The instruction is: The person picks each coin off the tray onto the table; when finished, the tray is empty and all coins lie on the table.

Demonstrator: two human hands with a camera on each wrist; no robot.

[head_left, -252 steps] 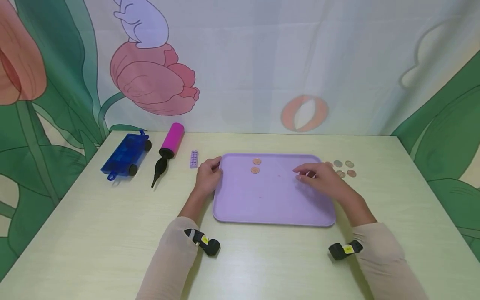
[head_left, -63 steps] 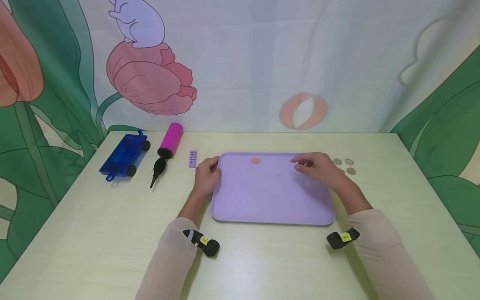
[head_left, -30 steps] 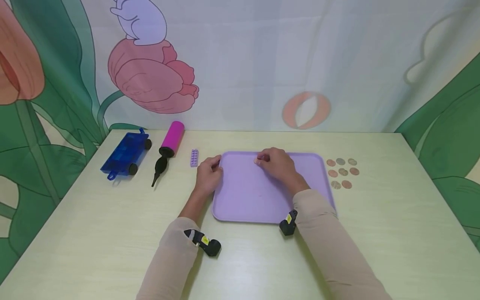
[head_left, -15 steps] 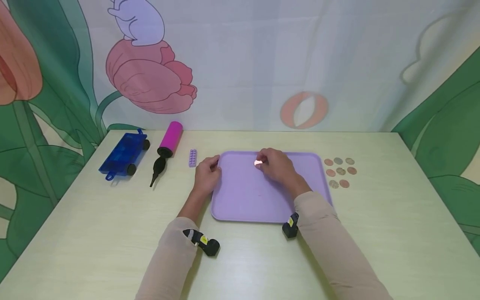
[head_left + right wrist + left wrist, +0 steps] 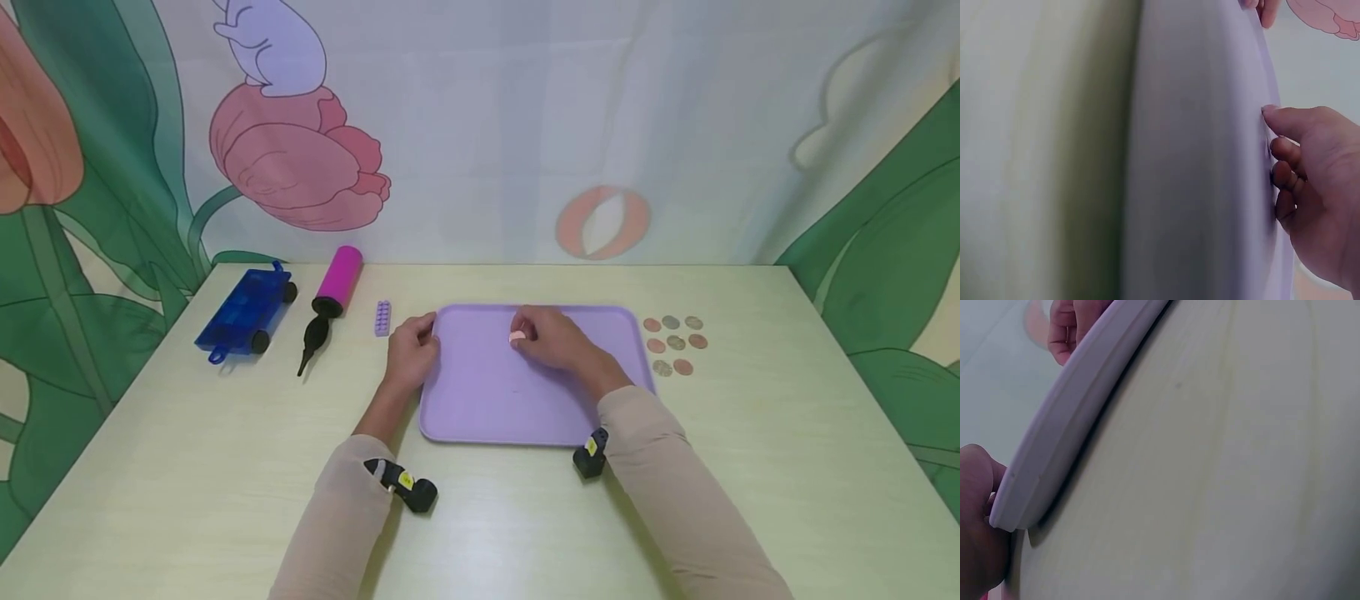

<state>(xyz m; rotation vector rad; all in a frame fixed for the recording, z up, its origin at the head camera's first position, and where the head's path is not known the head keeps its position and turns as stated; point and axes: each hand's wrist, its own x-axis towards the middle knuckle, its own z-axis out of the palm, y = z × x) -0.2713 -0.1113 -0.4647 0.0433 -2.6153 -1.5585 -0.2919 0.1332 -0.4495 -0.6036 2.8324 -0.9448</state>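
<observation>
A purple tray point(image 5: 480, 400) lies on the table in the head view. My left hand point(image 5: 410, 354) grips its left rim; the left wrist view shows the thumb and fingers of that left hand point(image 5: 979, 515) at the tray's corner. Over the tray's far middle, my right hand point(image 5: 553, 340) pinches a coin point(image 5: 517, 336), which catches the light. The right wrist view has the right hand point(image 5: 1329, 181) low over the tray, its coin hardly visible there. Several copper and silver coins point(image 5: 676, 342) lie in rows on the table just right of the tray.
At the back left stand a blue see-through toy cart point(image 5: 247, 312) with black wheels and a magenta hand pump point(image 5: 340, 279) with a black nozzle. A small purple toy brick point(image 5: 382, 318) lies between pump and tray. A printed curtain point(image 5: 465, 133) hangs behind the table.
Two coins lay on the tray at first, later one. My right hand came left from the tray's right side, took up that last coin and drew it slightly nearer. The left hand stays put.
</observation>
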